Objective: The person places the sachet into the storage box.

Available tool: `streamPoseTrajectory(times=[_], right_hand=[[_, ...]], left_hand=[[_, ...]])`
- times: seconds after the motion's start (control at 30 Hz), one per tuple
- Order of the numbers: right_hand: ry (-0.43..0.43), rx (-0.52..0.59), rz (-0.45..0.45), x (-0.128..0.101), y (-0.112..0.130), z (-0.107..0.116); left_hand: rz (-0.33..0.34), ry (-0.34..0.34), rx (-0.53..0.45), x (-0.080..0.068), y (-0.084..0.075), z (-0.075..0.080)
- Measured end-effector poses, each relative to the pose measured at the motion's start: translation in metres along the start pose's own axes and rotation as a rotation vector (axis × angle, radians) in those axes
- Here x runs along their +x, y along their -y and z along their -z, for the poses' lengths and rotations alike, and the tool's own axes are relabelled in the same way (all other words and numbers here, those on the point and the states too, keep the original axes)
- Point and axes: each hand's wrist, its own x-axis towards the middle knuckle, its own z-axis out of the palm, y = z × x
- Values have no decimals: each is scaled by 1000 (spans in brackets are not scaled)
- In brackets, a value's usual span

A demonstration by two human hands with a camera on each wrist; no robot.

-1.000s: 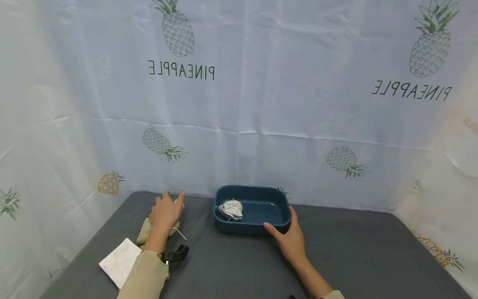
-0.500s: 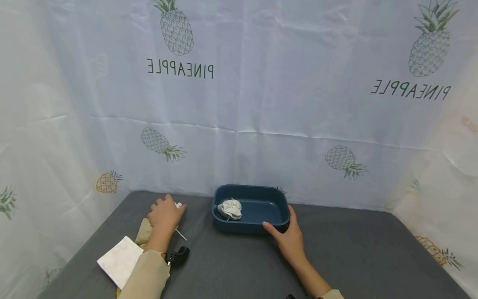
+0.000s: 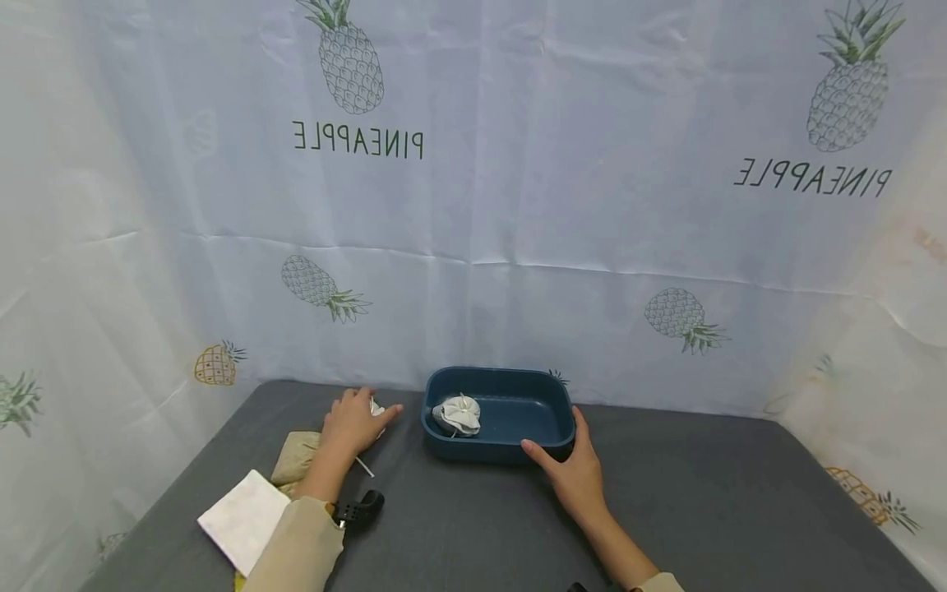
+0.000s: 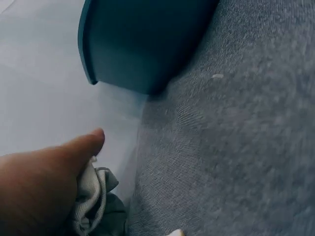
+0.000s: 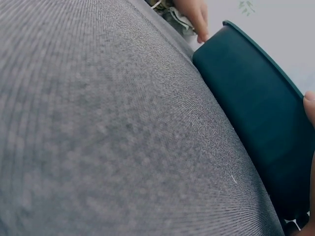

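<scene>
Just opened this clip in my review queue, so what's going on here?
A person's left hand holds a pale cloth bundle, outside and to the left of a blue bin. The right hand grips the bin's near right corner. A white bundle lies in the bin's left end. A beige pouch and a flat white square lie at the left of the grey table.

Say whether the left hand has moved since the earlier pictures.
Yes: in the head view, the left hand has moved rightward, closer to the unmoved blue bin.

Grey cloth-topped table (image 3: pixel 459 526) — blue tray (image 3: pixel 473 450) mid-back, tan pouch (image 3: pixel 294 457) and flat white square (image 3: pixel 242 520) at left.
</scene>
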Motion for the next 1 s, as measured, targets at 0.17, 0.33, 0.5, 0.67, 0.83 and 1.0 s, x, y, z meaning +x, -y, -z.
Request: streamPoseTrajectory(times=[0.17, 0.33, 0.5, 0.67, 0.83, 1.0], right_hand=[[0, -3, -3, 0, 1, 1], [4, -1, 5, 0, 2, 1], [8, 0, 1, 0, 1, 2], [5, 4, 5, 1, 1, 1], [7, 2, 11, 1, 1, 1], [15, -2, -20, 2, 2, 1]], left_hand=[[52, -52, -72, 4, -1, -7], [45, -76, -36, 4, 0, -9], [14, -82, 14, 3, 2, -10], [-19, -124, 5, 3, 0, -10], [-53, -152, -8, 1, 0, -8], [-62, -167, -44, 0, -1, -8]])
